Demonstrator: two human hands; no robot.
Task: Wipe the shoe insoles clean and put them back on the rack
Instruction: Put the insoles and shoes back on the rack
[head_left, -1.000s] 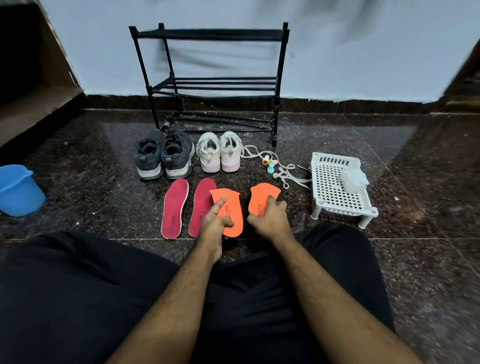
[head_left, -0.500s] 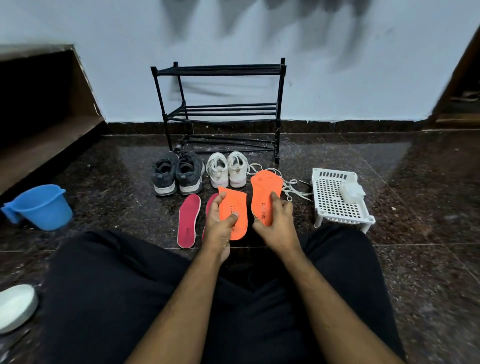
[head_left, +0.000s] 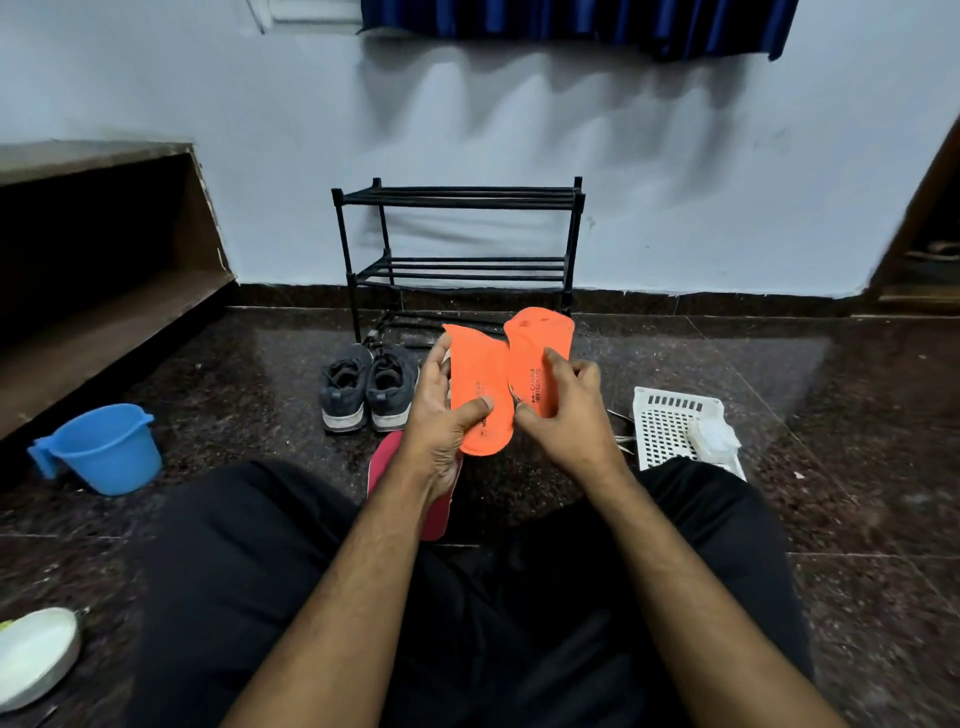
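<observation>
Head view: two flat, smooth orange foam insoles are held up side by side in front of the black metal shoe rack (head_left: 460, 244), whose slatted shelves are bare. The left hand (head_left: 441, 415) grips the left orange insole (head_left: 478, 384), thumb pressed across its printed face, fingers curled behind its left edge. The right hand (head_left: 566, 410) pinches the right orange insole (head_left: 537, 345) at its lower half, fingers wrapped over its right edge; the rounded toe end stands upward. The two insoles' inner edges touch or overlap. A red insole (head_left: 384, 460) lies on the speckled polished stone floor (head_left: 234, 374) nearer than the rack, partly hidden by the left wrist. Grey mesh sneakers (head_left: 366, 387) sit just before the rack's left leg. A white perforated plastic basket (head_left: 670, 426) stands right of the rack, a blue plastic mug (head_left: 106, 449) well left. Open floor lies between mug and sneakers.
</observation>
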